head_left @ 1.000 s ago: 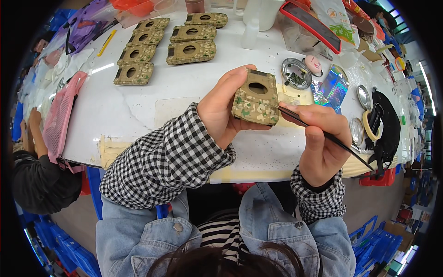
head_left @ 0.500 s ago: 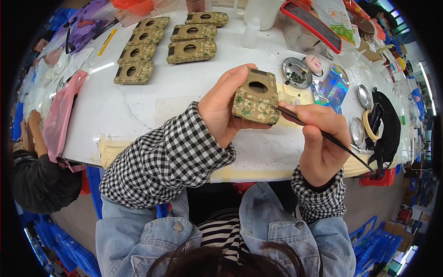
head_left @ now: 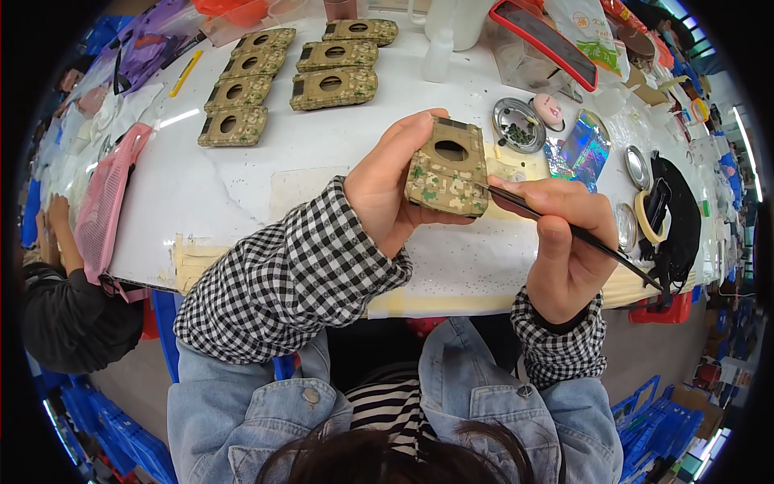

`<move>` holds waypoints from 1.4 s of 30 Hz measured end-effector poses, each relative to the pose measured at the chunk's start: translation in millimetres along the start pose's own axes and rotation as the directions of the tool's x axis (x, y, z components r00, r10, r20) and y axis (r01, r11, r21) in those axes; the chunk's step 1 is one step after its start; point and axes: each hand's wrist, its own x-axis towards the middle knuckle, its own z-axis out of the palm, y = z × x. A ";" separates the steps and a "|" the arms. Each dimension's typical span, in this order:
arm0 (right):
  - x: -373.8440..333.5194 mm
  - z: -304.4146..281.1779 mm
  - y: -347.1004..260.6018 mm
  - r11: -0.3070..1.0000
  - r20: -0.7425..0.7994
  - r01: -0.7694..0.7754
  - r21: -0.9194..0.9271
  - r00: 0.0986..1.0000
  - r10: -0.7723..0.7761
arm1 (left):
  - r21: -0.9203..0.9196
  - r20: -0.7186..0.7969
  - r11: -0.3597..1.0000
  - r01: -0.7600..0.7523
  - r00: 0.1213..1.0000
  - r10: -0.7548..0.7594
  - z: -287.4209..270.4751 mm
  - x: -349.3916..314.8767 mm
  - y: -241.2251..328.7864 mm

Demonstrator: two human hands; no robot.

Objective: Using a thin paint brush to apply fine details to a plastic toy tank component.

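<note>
My left hand (head_left: 380, 189) is closed round a camouflage-patterned model tank hull (head_left: 431, 179), fingers along its left side and beneath it. The hull is tilted up toward me, with a round hole in its top. My right hand (head_left: 571, 246) pinches slim black tweezers (head_left: 598, 244). Their fine tip meets the hull's right edge near its lower corner; whether a tiny part sits in the tip I cannot tell. Beyond the hull, a round metal dish (head_left: 501, 139) holds small dark green pieces (head_left: 518, 133).
Several similar hulls (head_left: 334, 87) stand in two rows at the back left. A red-cased phone (head_left: 544, 44) leans at the back right, near a white bottle (head_left: 439, 56). A black bag (head_left: 676, 214) lies at the right edge. Another person's hands (head_left: 58, 218) are at the far left.
My right hand has shifted slightly to the right, and the rear end of the tweezers has swung right and a little up. The hull in my left hand has barely moved.
</note>
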 end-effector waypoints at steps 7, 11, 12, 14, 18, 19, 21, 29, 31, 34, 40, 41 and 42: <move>-1.5 0.2 1.1 1.000 -0.002 -0.025 -0.002 1.000 0.025 | 0.023 -0.030 1.000 -0.008 1.000 0.008 3.3 -1.6 1.1; -1.3 0.2 0.7 1.000 -0.002 -0.025 -0.018 1.000 0.025 | 0.021 -0.024 1.000 -0.008 1.000 0.008 2.8 -1.4 0.8; -1.0 -0.1 0.1 0.999 0.001 -0.026 -0.022 1.000 0.026 | 0.020 -0.020 1.000 -0.009 1.000 0.009 2.2 -1.2 0.6; -0.7 -0.8 -0.7 0.999 0.007 -0.027 -0.030 1.000 0.027 | 0.019 -0.017 1.000 -0.007 1.000 0.007 2.3 -0.9 0.6; -0.9 -0.4 0.5 0.999 0.000 -0.011 -0.038 1.000 0.011 | 0.012 -0.018 1.000 -0.002 1.000 0.002 3.2 -1.1 0.7; 0.1 -0.6 -0.3 0.996 0.016 0.002 -0.089 1.000 -0.001 | 0.008 -0.017 1.000 -0.001 1.000 0.001 2.9 -1.1 0.6; 0.6 -0.5 -0.7 0.990 0.033 0.013 -0.138 0.999 -0.008 | 0.010 -0.012 1.000 -0.005 1.000 0.005 1.5 -0.5 0.0; -0.3 -1.9 0.0 0.987 0.048 0.014 -0.157 0.999 -0.007 | 0.015 -0.014 1.000 -0.008 1.000 0.008 2.0 -0.9 0.1; -1.0 0.4 0.0 0.998 -0.005 -0.021 -0.052 1.000 0.021 | 0.015 -0.015 1.000 -0.004 1.000 0.004 2.2 -0.6 0.3; -1.3 0.8 0.6 1.000 -0.023 -0.028 -0.010 0.999 0.028 | 0.024 -0.009 1.000 -0.003 1.000 0.004 1.5 -0.6 0.5; 1.8 -0.6 -1.2 0.987 0.046 0.021 -0.161 0.999 -0.014 | 0.018 -0.017 1.000 -0.012 1.000 0.013 2.0 -0.2 -0.1; 1.4 -0.1 -1.1 0.988 0.038 0.016 -0.156 0.999 -0.010 | 0.017 -0.018 1.000 -0.010 1.000 0.010 2.2 -0.4 0.0; 0.6 0.4 -0.7 0.995 0.014 -0.003 -0.099 1.000 0.004 | 0.017 -0.019 1.000 -0.007 1.000 0.008 2.5 -0.6 0.3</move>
